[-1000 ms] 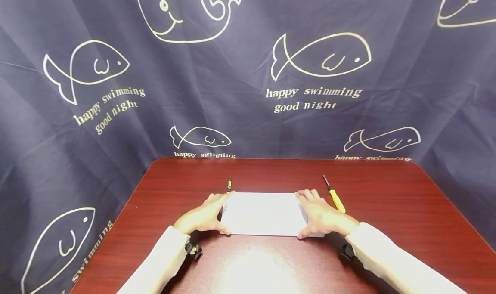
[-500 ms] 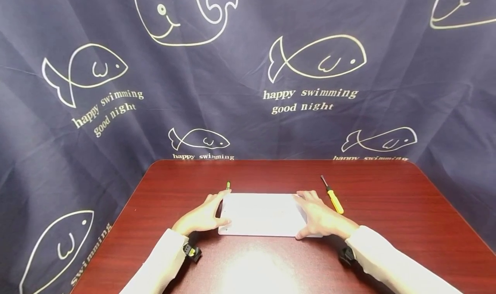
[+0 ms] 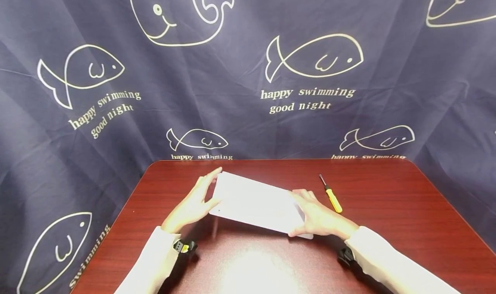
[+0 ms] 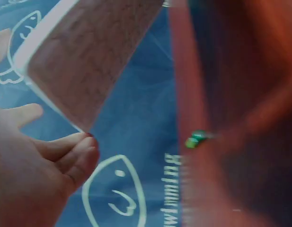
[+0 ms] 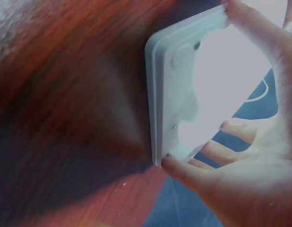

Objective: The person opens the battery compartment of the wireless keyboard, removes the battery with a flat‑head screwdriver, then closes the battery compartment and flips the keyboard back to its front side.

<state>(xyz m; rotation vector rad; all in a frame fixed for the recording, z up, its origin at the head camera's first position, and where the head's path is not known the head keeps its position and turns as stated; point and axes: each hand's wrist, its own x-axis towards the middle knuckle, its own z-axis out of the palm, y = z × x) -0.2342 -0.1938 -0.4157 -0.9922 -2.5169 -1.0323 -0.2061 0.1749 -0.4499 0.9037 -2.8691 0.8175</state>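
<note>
Both hands hold a flat white rectangular panel (image 3: 255,203) with rounded corners, its left end tilted up off the table. My left hand (image 3: 193,205) grips the raised end, the thumb on the upper face and fingers at the far corner. My right hand (image 3: 319,214) spans the lower end between thumb and fingers. In the right wrist view the panel (image 5: 179,94) has a stepped rim and small screw holes. Its brownish, faintly patterned underside shows in the left wrist view, along with a small green cylinder like a battery (image 4: 198,138), which is hidden in the head view.
A yellow-handled screwdriver (image 3: 333,200) lies to the right of my right hand, its tip pointing away. The reddish-brown wooden table (image 3: 387,199) ends at a dark blue curtain (image 3: 248,70) printed with fish.
My left hand has shifted its thumb inward and raised the panel's left end, turning it away from me. The right hand keeps its hold. The small green cylinder has dropped out of the head view.
</note>
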